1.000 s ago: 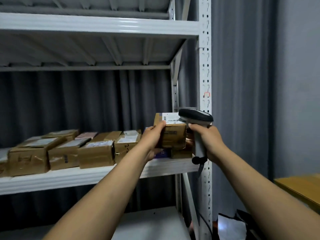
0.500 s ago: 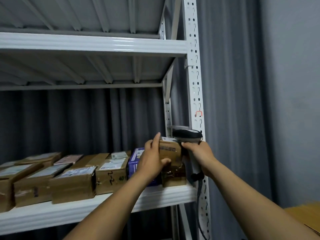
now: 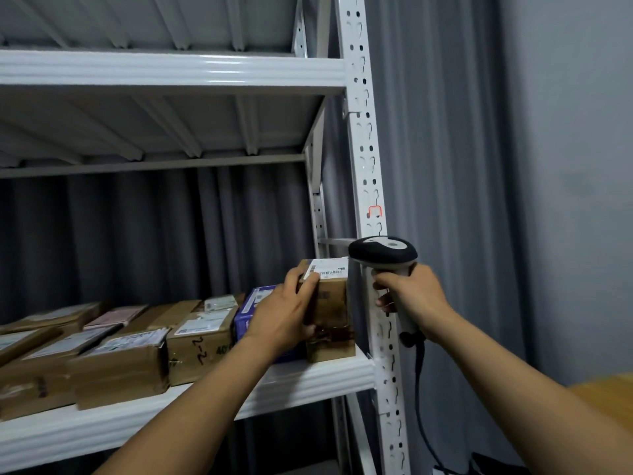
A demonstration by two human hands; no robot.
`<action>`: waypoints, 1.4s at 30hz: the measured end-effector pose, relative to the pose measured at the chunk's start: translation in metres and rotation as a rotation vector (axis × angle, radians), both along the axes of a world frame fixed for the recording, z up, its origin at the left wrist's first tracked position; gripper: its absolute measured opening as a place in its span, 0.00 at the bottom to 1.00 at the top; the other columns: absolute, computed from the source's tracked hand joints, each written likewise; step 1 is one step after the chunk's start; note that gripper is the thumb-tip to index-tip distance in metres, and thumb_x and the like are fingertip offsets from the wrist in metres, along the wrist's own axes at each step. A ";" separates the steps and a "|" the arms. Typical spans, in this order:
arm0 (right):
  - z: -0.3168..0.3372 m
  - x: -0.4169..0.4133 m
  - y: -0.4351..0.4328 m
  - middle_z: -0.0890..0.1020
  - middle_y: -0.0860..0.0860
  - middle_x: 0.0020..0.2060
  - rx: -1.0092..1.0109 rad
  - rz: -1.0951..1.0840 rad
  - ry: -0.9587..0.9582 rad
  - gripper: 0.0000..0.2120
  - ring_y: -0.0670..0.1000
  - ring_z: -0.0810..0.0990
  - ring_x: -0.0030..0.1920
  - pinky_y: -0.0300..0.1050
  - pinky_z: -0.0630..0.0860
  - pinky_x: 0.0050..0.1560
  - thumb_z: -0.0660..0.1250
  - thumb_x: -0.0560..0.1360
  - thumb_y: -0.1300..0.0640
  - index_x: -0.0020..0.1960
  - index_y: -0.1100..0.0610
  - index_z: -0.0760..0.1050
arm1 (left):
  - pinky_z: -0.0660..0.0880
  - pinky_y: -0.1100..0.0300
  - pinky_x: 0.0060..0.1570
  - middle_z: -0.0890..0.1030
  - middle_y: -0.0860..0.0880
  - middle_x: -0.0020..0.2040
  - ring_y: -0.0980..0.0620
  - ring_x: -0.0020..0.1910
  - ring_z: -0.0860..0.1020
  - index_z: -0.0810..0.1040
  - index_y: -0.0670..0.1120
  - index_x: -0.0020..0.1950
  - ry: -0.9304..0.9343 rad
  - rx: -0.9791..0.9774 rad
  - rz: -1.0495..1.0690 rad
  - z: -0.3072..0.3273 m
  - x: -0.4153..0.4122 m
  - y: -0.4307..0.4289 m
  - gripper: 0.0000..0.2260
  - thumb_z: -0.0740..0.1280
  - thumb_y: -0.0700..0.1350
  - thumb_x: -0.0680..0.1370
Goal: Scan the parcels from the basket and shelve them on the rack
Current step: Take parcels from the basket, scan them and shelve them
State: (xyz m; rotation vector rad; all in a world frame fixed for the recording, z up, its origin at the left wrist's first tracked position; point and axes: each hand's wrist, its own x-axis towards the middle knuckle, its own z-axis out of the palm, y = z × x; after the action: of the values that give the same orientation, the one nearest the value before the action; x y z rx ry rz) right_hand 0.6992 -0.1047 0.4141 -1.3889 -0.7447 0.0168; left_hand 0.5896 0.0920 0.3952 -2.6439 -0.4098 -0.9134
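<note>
A dark grey curtain (image 3: pixel 445 166) hangs in long folds at the back. Beside it, on the right, there is a plain grey wall (image 3: pixel 582 132). In the lower right the corner of a wooden counter (image 3: pixel 603 395) shows, and the light is dim and cool.

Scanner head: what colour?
The scanner head is black with a light grey panel on top. It shows best in the head view.

One wide-angle view from the person's head faces forward and slightly upward, near a white rack (image 3: pixel 359 97). The left hand (image 3: pixel 281 317) grips a parcel (image 3: pixel 330 303) mid-frame. The right hand (image 3: pixel 414 296) grips a scanner (image 3: pixel 383 250) just right of it.
</note>
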 end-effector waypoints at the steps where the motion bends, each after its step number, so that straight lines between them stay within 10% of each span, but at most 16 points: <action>1: 0.000 0.002 -0.002 0.83 0.57 0.39 -0.024 -0.044 -0.027 0.03 0.54 0.82 0.31 0.48 0.80 0.35 0.69 0.73 0.63 0.47 0.62 0.79 | 0.77 0.51 0.49 0.55 0.47 0.74 0.43 0.59 0.74 0.53 0.51 0.75 -0.012 -0.011 -0.003 0.002 0.001 0.000 0.40 0.72 0.53 0.71; 10: -0.008 0.011 -0.008 0.81 0.53 0.29 -0.139 -0.223 -0.134 0.04 0.47 0.79 0.24 0.37 0.76 0.26 0.70 0.71 0.59 0.41 0.59 0.77 | 0.76 0.51 0.47 0.65 0.44 0.67 0.42 0.55 0.76 0.57 0.49 0.74 -0.055 -0.107 0.113 0.023 0.038 0.011 0.39 0.74 0.54 0.70; 32: -0.014 0.033 0.010 0.82 0.53 0.32 -0.155 -0.226 -0.194 0.04 0.54 0.83 0.32 0.51 0.82 0.38 0.71 0.69 0.59 0.38 0.53 0.76 | 0.74 0.53 0.47 0.70 0.44 0.59 0.43 0.55 0.75 0.71 0.44 0.64 0.004 -0.127 0.273 0.025 0.110 0.067 0.15 0.66 0.42 0.77; 42: -0.014 0.028 0.016 0.83 0.54 0.32 -0.153 -0.243 -0.195 0.02 0.53 0.83 0.30 0.50 0.82 0.38 0.69 0.70 0.59 0.40 0.54 0.76 | 0.73 0.51 0.54 0.72 0.45 0.63 0.43 0.62 0.71 0.70 0.49 0.71 0.048 -0.174 0.267 0.032 0.092 0.065 0.24 0.69 0.50 0.76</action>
State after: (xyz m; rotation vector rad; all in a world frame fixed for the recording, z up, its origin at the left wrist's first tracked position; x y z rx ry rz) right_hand 0.7267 -0.0889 0.3997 -1.6364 -0.7425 -0.2607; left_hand 0.6812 0.1569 0.4270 -2.6704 -0.8411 -0.7588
